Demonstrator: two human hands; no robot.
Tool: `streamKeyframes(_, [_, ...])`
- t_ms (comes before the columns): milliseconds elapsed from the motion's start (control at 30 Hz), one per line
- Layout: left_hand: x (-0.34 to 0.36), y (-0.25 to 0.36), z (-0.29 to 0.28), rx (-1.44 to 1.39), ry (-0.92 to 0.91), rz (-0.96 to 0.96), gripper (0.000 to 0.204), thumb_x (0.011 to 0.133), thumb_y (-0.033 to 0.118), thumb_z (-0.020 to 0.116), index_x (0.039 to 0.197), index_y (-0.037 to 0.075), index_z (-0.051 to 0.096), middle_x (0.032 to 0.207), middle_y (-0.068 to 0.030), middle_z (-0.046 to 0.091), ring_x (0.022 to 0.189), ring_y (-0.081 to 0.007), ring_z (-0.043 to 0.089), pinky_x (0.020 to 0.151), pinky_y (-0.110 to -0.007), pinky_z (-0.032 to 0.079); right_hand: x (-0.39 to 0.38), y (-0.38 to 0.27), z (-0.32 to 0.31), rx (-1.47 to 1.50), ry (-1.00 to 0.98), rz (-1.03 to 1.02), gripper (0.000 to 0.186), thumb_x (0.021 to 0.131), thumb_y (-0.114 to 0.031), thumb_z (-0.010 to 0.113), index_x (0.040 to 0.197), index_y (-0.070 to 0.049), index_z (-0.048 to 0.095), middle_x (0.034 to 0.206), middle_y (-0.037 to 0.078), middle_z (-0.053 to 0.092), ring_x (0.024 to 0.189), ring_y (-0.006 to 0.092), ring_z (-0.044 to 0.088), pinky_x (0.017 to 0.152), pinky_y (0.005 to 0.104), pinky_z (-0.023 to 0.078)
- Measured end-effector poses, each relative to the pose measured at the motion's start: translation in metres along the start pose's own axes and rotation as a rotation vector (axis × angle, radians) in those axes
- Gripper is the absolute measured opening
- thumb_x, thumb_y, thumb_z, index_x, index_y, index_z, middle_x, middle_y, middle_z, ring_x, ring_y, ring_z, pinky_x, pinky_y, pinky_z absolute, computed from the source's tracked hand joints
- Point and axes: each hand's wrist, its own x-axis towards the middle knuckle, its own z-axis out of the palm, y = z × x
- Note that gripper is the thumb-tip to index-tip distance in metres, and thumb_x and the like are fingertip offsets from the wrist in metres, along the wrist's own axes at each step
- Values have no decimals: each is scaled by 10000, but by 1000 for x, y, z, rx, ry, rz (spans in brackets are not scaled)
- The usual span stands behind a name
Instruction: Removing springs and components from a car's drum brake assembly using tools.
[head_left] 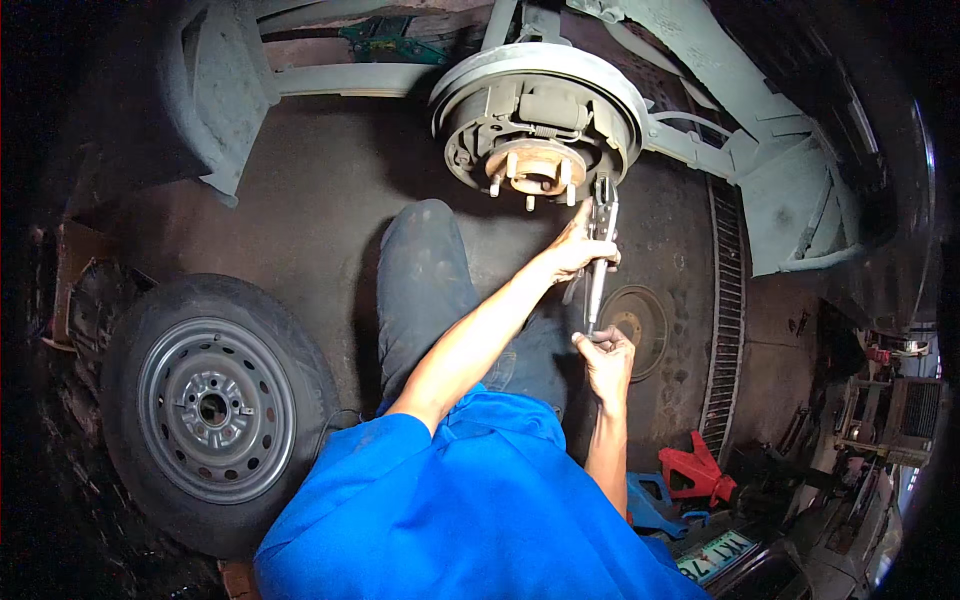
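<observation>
Head view: two bare hands, one tool. Left hand [575,248] is gripping one pair of metal pliers [598,285], fingers closed round the body. Right hand [607,360] is pinching the tool's lower end between thumb and bent fingers. Pliers' head is sitting just beside the lower right edge of one brake assembly [545,112]; cannot tell whether touching. One rusty hub [540,160] is showing five studs. One tyred wheel [215,382] is resting on the left; one round metal part [648,322] is lying near right hand; one red stand [695,470] is standing lower right.
</observation>
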Motion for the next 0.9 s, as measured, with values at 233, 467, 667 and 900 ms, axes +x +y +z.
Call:
streamKeyframes(233, [0, 1, -6, 17, -7, -5, 882, 715, -107, 640, 1430, 203, 226, 1076, -129, 489, 740, -257, 701, 684, -443, 623, -9, -31, 2, 333, -261, 161, 335, 881, -191, 751, 1033, 58, 586, 831, 114, 708, 649, 92, 623, 534, 199, 455])
streamKeyframes(467, [1, 3, -1, 20, -13, -15, 919, 708, -113, 635, 1448, 219, 204, 1078, -130, 490, 734, -258, 704, 696, -440, 626, -8, -24, 6, 3, -87, 68, 336, 884, -242, 748, 975, 66, 647, 725, 97, 706, 546, 105, 586, 509, 243, 461])
streamKeyframes(667, [-3, 5, -5, -60, -9, -72, 910, 708, -127, 626, 1437, 226, 211, 1082, -132, 491, 756, -270, 713, 700, -443, 630, -7, -16, 10, 169, -199, 67, 292, 935, -248, 681, 1040, 20, 635, 847, 94, 713, 623, 82, 568, 505, 242, 424])
streamKeyframes(900, [0, 1, -3, -91, -25, -62, 928, 716, -112, 631, 1456, 238, 194, 1134, -151, 471, 746, -284, 713, 715, -453, 632, 4, 18, 1, 35, -159, -140, 262, 960, -230, 648, 1023, 14, 577, 918, 80, 637, 655, 48, 510, 516, 202, 388])
